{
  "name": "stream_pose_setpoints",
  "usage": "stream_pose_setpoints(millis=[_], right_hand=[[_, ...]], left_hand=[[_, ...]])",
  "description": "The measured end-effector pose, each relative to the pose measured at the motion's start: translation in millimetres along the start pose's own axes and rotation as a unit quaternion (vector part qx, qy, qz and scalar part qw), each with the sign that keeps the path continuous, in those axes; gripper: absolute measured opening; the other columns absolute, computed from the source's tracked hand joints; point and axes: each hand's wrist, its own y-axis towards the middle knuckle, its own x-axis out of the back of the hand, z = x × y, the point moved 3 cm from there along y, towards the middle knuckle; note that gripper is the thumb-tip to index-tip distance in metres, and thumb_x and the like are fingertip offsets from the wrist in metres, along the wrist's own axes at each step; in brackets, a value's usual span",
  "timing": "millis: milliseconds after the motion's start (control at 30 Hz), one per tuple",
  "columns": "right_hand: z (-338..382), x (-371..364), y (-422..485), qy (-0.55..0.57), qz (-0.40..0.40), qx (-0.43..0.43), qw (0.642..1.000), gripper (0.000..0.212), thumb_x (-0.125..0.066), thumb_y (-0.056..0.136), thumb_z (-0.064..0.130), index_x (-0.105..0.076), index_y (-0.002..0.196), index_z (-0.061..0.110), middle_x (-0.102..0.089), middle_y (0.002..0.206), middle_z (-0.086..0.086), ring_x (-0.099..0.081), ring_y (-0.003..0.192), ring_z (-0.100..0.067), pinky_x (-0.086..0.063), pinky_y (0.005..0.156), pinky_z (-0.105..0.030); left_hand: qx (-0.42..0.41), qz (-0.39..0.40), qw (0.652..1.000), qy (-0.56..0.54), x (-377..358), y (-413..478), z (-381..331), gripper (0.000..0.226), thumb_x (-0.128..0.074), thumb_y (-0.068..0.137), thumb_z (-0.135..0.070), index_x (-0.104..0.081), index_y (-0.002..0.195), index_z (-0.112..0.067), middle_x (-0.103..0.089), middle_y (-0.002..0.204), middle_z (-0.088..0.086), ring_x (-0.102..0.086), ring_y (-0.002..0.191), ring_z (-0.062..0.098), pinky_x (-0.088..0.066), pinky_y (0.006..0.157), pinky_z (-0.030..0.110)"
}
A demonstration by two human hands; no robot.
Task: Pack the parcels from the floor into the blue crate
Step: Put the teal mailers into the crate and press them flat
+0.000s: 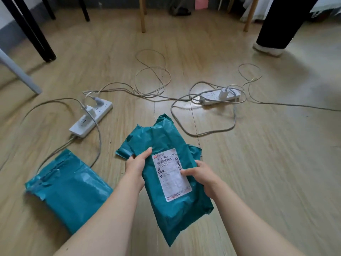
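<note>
Teal parcel (171, 174) held above the floor (258, 163), long axis running away from the person, label up, left hand (135, 166) and right hand (200, 174) fingers clamped on its sides, second teal parcel (68, 189) lying on the floor at left.

Both my forearms bare, reaching forward and down from the bottom edge, converging toward centre. My left hand (135, 167) grips the left edge of the teal parcel (171, 206), thumb lying on top pointing up-right, fingers curled underneath out of sight. My right hand (202, 175) clamps the right edge, thumb pressed flat across the label's side, fingers wrapped under. Wrists roughly level, slightly bent inward.
</note>
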Motion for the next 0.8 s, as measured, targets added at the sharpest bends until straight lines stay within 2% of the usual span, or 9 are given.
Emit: stream_pose_setpoints(millis=[100, 200, 333, 433, 500, 600, 667, 733, 800], right_hand=[[2.1, -0.4, 8.7, 0.017, -0.021, 0.005, 1.0, 0.02, -0.062, 0.082, -0.006, -0.069, 0.089, 0.012, -0.074, 0.093, -0.007, -0.07, 0.084, -0.026, -0.057, 0.075, -0.036], [15.7, 1.7, 9.0, 0.008, -0.023, 0.014, 1.0, 0.02, -0.062, 0.082, -0.006, -0.069, 0.089, 0.011, -0.075, 0.091, -0.007, -0.071, 0.081, -0.026, -0.058, 0.069, -0.034], [61.1, 1.1, -17.1, -0.027, -0.011, 0.01, 1.0, 0.021, -0.062, 0.081, -0.008, -0.069, 0.087, 0.012, -0.074, 0.091, -0.006, -0.07, 0.082, -0.025, -0.058, 0.075, -0.038], [110.3, -2.3, -56.6, -0.094, 0.01, 0.006, 0.995, 0.022, -0.063, 0.08, -0.008, -0.067, 0.088, 0.013, -0.072, 0.085, 0.003, -0.067, 0.077, -0.015, -0.054, 0.058, -0.021], [143.9, -8.2, -89.7, -0.16, 0.027, 0.01, 0.987, 0.02, -0.066, 0.081, -0.003, -0.067, 0.09, 0.015, -0.07, 0.085, 0.007, -0.065, 0.076, -0.006, -0.049, 0.055, -0.014], [185.6, -20.5, -142.4, -0.245, 0.041, 0.007, 0.969, 0.02, -0.066, 0.081, 0.003, -0.067, 0.094, 0.018, -0.071, 0.094, 0.005, -0.064, 0.079, -0.005, -0.051, 0.063, -0.018], [211.6, -32.2, -179.3, -0.301, 0.046, 0.011, 0.953, 0.017, -0.065, 0.079, 0.007, -0.066, 0.088, 0.022, -0.071, 0.089, 0.006, -0.064, 0.076, -0.009, -0.054, 0.066, -0.026], [238.3, -44.1, -219.7, -0.347, 0.053, 0.019, 0.936, 0.012, -0.061, 0.078, 0.009, -0.063, 0.087, 0.018, -0.067, 0.079, 0.004, -0.06, 0.063, -0.012, -0.05, 0.055, -0.026], [260.3, -53.1, -259.3, -0.374, 0.059, 0.028, 0.925, 0.015, -0.058, 0.076, 0.011, -0.062, 0.09, 0.013, -0.066, 0.076, 0.0, -0.059, 0.056, -0.015, -0.049, 0.05, -0.026]], left_hand=[[0.041, 0.027, 0.999, 0.023, -2.5, 1.9, 4.7, 0.038, -0.069, 0.083, -0.017, -0.062, 0.119, -0.007, -0.072, 0.103, 0.01, -0.068, 0.082, 0.023, -0.052, 0.061, 0.031], [0.034, 0.034, 0.998, 0.036, -4.0, -0.1, -2.3, 0.041, -0.068, 0.083, -0.012, -0.059, 0.122, -0.006, -0.072, 0.104, 0.009, -0.068, 0.086, 0.021, -0.052, 0.064, 0.031], [0.013, 0.049, 0.998, 0.036, -16.2, -33.5, -47.0, 0.041, -0.065, 0.084, -0.005, -0.057, 0.124, -0.004, -0.07, 0.102, 0.008, -0.068, 0.077, 0.017, -0.055, 0.061, 0.027], [0.003, 0.069, 0.996, 0.051, -23.2, -82.9, -101.7, 0.038, -0.063, 0.084, -0.003, -0.059, 0.122, -0.001, -0.073, 0.088, 0.003, -0.071, 0.064, 0.01, -0.054, 0.051, 0.019], [-0.006, 0.078, 0.995, 0.069, -21.2, -122.2, -138.6, 0.041, -0.063, 0.083, -0.002, -0.057, 0.124, 0.0, -0.072, 0.09, 0.003, -0.071, 0.065, 0.008, -0.054, 0.052, 0.017], [-0.017, 0.061, 0.994, 0.091, -10.5, -186.9, -182.0, 0.04, -0.062, 0.083, 0.0, -0.058, 0.122, 0.002, -0.073, 0.093, 0.005, -0.071, 0.07, 0.009, -0.055, 0.057, 0.017], [-0.021, 0.043, 0.994, 0.099, -2.1, -234.3, -207.4, 0.039, -0.063, 0.081, 0.001, -0.06, 0.12, 0.001, -0.072, 0.101, 0.009, -0.071, 0.075, 0.012, -0.056, 0.059, 0.019], [-0.033, 0.02, 0.994, 0.098, 5.0, -282.3, -232.1, 0.032, -0.064, 0.079, 0.003, -0.064, 0.111, -0.004, -0.072, 0.1, 0.008, -0.071, 0.073, 0.01, -0.054, 0.056, 0.017], [-0.049, -0.021, 0.993, 0.106, 12.6, -330.2, -255.3, 0.023, -0.063, 0.08, 0.004, -0.063, 0.095, -0.013, -0.071, 0.09, 0.001, -0.068, 0.067, 0.007, -0.05, 0.051, 0.015]])
